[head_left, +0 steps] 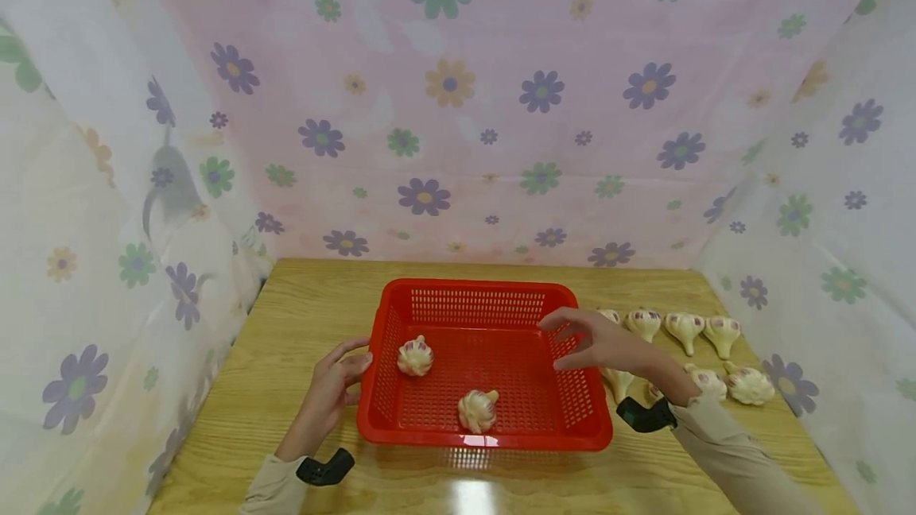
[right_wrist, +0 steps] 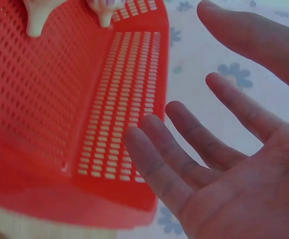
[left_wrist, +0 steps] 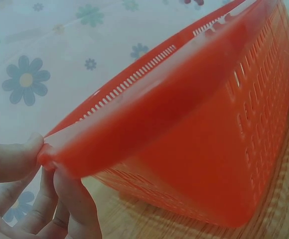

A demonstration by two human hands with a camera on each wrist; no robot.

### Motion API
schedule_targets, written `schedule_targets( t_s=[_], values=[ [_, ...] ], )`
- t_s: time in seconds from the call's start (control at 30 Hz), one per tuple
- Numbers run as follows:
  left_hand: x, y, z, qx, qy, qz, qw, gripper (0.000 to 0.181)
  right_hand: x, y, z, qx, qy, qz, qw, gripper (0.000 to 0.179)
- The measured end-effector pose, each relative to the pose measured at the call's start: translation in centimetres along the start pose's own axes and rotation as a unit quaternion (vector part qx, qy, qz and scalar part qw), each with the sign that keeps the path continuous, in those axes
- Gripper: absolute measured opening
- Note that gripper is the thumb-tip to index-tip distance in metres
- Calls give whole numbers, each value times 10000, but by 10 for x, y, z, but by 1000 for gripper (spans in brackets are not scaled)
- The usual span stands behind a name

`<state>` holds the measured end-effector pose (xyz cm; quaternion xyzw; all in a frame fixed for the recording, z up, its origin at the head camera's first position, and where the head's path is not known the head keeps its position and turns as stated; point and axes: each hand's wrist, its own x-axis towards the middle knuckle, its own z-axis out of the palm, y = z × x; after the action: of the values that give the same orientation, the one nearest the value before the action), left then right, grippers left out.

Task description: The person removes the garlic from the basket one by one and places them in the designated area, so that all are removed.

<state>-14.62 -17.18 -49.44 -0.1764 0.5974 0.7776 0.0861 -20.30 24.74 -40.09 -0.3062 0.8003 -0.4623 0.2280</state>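
Observation:
A red plastic basket (head_left: 487, 443) with slotted walls stands on the table. Two garlic bulbs lie in it: one garlic bulb (head_left: 415, 357) near its left wall, another garlic bulb (head_left: 477, 411) near the front. My left hand (head_left: 329, 392) pinches the basket's left rim between thumb and fingers, as the left wrist view shows closely. Over the right rim hovers my right hand (head_left: 597, 340), its fingers spread and holding nothing. In the right wrist view the palm and fingers (right_wrist: 212, 149) face the basket's perforated wall (right_wrist: 122, 109).
Right of the basket, several more garlic bulbs (head_left: 685, 327) lie in two rows, partly hidden by my right hand and forearm. The wooden table (head_left: 308, 300) is enclosed by flower-patterned cloth (head_left: 494, 102) at the back and both sides.

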Motion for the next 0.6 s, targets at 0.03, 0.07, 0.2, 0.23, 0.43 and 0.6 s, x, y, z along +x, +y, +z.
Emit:
schedule_targets(
  t_s=[0.03,0.07,0.2,0.23,0.43,0.6],
  values=[
    [0,0,0,3,-3,1,10000,41,3,0,3,-3,-42,9,10000,47],
    [0,0,0,-3,-13,7,10000,41,5,1,5,-16,-83,65,9999,47],
    [-2,0,-1,-36,-70,31,10000,41,14,1,14,9,-270,283,9992,46],
    [-2,0,-1,-38,-82,39,10000,41,16,1,17,65,-334,297,9990,46],
    [-3,1,0,-78,-98,33,9999,41,32,6,31,267,-745,58,9968,45],
    [-2,2,2,-18,-5,-30,10000,41,50,9,46,200,-1153,-101,9931,45]
  ],
)
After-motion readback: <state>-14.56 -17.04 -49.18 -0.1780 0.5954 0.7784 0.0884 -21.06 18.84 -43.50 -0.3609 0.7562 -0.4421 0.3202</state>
